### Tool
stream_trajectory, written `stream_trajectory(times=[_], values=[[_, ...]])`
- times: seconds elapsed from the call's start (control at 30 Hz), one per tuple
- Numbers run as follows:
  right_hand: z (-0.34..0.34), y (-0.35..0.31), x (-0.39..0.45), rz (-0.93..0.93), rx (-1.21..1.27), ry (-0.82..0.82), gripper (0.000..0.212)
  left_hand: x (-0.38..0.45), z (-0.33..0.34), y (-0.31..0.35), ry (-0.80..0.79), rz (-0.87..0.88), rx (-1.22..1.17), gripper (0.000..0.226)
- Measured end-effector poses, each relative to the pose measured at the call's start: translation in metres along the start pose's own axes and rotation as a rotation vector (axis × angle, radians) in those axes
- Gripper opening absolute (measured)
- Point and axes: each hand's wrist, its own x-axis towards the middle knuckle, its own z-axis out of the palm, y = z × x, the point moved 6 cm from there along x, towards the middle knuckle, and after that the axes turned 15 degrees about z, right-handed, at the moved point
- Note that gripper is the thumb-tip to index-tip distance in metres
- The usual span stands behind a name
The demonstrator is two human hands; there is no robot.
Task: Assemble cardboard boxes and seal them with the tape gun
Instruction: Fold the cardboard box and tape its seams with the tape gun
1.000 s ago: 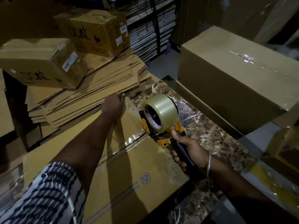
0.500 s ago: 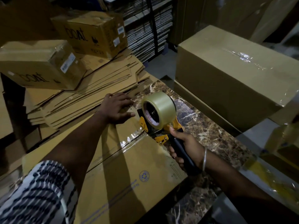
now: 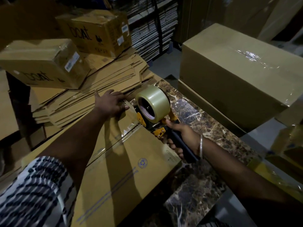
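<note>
Both hands are busy: my left hand presses flat, fingers spread, on the box ahead; my right hand grips the tape gun beside it. Taping the seam; next, pull steadily along it.

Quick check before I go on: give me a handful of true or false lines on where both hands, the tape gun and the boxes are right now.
1. The right hand grips the tape gun by its black handle. True.
2. The left hand holds a roll of tape. False: it lies flat, fingers spread, on the box being sealed, at its far end.
3. The tape gun sits on that box near its far end, close to the left hand. True.
4. The two boxes printed "boat" stand on the marble counter. False: they rest on a stack of flattened cardboard.
5. A large plain box with clear tape on top stands beyond the counter, to the right. True.
</note>
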Motion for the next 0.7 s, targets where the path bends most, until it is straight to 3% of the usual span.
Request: stream_trajectory(times=[0.17, 0.33, 0.4, 0.43, 0.5, 0.53, 0.6, 0.7], values=[[-0.019, 0.038, -0.029, -0.113, 0.080, -0.018, 0.059, 0.000, 0.000, 0.007, -0.017, -0.041, 0.027, 0.061], [-0.020, 0.053, -0.033, -0.072, 0.062, 0.020, 0.062, -0.004, -0.014, 0.025, -0.049, -0.038, 0.179, 0.063], [-0.019, 0.053, -0.032, -0.067, 0.053, 0.031, 0.063, -0.008, -0.021, 0.051, 0.034, 0.091, 0.248, 0.062], [-0.019, 0.055, -0.032, -0.072, 0.048, 0.032, 0.064, -0.010, -0.023, 0.069, 0.129, 0.237, 0.224, 0.058], [-0.019, 0.057, -0.033, -0.074, 0.040, 0.029, 0.066, -0.017, -0.018, 0.101, 0.253, 0.528, 0.072, 0.047], [-0.019, 0.057, -0.034, -0.075, 0.044, 0.025, 0.066, -0.020, -0.012, 0.110, 0.225, 0.599, -0.001, 0.047], [-0.017, 0.056, -0.035, -0.082, 0.050, 0.020, 0.063, -0.022, -0.001, 0.112, 0.117, 0.585, -0.124, 0.059], [-0.017, 0.054, -0.034, -0.084, 0.054, 0.026, 0.061, -0.023, 0.003, 0.106, 0.104, 0.532, -0.126, 0.078]])
